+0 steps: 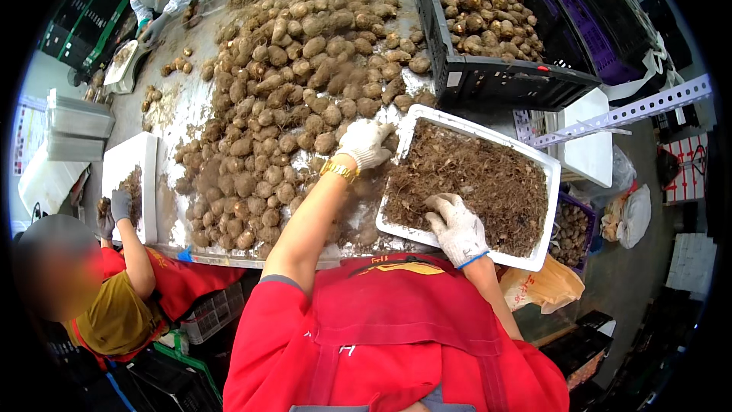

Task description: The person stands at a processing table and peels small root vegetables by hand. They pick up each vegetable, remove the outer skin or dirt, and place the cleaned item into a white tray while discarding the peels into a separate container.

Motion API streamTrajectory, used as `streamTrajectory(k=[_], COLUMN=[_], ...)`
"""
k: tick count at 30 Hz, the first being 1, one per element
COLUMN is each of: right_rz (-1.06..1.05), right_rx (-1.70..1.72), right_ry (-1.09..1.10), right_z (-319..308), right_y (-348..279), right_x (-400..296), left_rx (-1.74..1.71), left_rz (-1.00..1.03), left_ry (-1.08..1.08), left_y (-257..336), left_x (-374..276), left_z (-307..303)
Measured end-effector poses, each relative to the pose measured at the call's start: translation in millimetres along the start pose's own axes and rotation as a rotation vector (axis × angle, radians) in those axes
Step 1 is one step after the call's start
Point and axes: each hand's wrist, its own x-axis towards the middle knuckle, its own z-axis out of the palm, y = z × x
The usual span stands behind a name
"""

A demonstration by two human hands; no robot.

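Note:
My left hand (365,143), in a white knit glove with a gold watch at the wrist, reaches over the right edge of a large heap of brown hairy taro corms (269,143). Its fingers are bent near a dark corm beside the tray; whether they grip it cannot be told. My right hand (456,228), gloved in white with a blue cuff edge, rests over a white foam tray (543,214) filled with loose brown fibres and peelings (474,177). Its fingers are spread and slightly curled on the fibres, and no corm shows in them.
A black crate (514,83) of corms stands at the back right, beside a perforated metal bar (623,117). Another white tray (147,183) lies at the left, where a co-worker's gloved hands (121,204) are busy. A second co-worker stands at the far left of the metal table (194,28).

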Motion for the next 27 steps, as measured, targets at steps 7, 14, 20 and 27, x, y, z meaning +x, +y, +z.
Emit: streamTrajectory(k=[7,14,20,27], right_rz=[0.074,-0.206,-0.306,-0.063], right_rx=[0.154,0.345,0.611,0.891], right_ry=[-0.029,0.133,0.076,0.269], right_z=[-6.6,-22.6,-20.2,-22.5], right_y=[10.3,-43.6,-45.9,-22.5], right_x=[7.0,50.6,55.5,34.2], left_rx=[-0.653,-1.545,-1.265,-1.865], left_rz=[-0.169,-0.004,-0.017,0.035], left_ry=[0.199,0.095,0.194,0.261], left_y=[16.2,40.5,51.2,83.6], left_x=[-62.4,-113.5,-131.4,-107.8], left_z=[-29.9,-35.2,-35.9,-4.9])
